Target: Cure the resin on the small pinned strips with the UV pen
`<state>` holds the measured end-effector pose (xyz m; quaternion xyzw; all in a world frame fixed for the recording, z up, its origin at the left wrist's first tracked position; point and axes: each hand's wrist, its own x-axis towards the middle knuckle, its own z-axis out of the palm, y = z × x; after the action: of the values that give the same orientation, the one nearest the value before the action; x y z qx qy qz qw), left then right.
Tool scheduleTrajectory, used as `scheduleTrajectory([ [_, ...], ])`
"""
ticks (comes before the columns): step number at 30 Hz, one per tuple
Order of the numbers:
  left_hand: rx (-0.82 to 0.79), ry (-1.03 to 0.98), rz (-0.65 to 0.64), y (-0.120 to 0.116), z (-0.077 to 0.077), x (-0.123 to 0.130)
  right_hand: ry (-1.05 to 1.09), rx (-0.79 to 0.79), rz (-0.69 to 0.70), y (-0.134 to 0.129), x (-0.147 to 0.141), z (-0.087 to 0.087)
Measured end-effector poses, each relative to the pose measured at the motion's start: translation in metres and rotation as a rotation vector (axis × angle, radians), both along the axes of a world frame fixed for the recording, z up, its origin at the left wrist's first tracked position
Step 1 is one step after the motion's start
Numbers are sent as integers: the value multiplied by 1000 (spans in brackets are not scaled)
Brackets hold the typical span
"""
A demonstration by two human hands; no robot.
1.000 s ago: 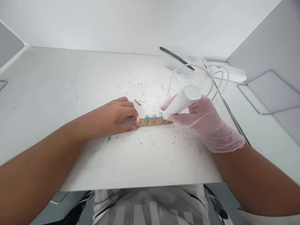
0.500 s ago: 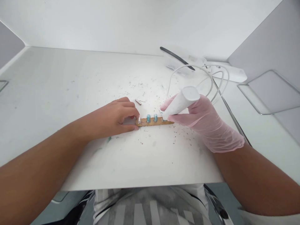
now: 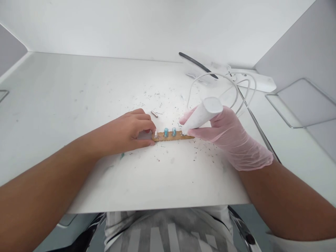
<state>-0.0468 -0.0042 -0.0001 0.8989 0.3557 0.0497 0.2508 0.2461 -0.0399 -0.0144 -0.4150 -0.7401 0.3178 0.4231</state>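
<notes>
a: where to look first for trouble?

b: at the wooden strip (image 3: 173, 138), flat on the white table (image 3: 131, 189) between both hands. pinched at one end only, by thumb and fingers of the bare left hand (image 3: 140, 129); how firmly, cannot tell. free at the right end, so could swing or skid under a sideways push.

a: and the right hand (image 3: 223, 126)?

b: gloved in pink, wrapped around a white tool (image 3: 202, 113), angled nose-down at the rightmost nail (image 3: 183, 134) on the strip. touching or just above? cannot tell, with tool and fingers in the way.

a: worst outcome there?

b: could crack or pop loose, from too heavy or too slanted a press.

a: any danger to the neighbours?

b: yes, to the two blue nails (image 3: 166, 132) just beside: could get scuffed by a leftward slip. also to the pale nail (image 3: 155, 133) right at the left fingertips: could be nudged by a shift of grip.

a: and from the cord (image 3: 193, 85)?

b: looped behind the glove; could snag and tug the tool off line. beware also of crumbs (image 3: 157, 93) about the table: could get under the strip and set off a wobble.
</notes>
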Motion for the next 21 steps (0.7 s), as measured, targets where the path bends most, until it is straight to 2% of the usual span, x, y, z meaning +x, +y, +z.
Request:
scheduleTrajectory([
  [6,6,-13,-7,0,-1,0,18,-30,-10,-2,0,3],
  [13,13,-20,-16,1,2,2,119,-36,74,0,-3,10],
  [21,28,-33,-32,1,0,0,95,-40,68,1,-4,10],
])
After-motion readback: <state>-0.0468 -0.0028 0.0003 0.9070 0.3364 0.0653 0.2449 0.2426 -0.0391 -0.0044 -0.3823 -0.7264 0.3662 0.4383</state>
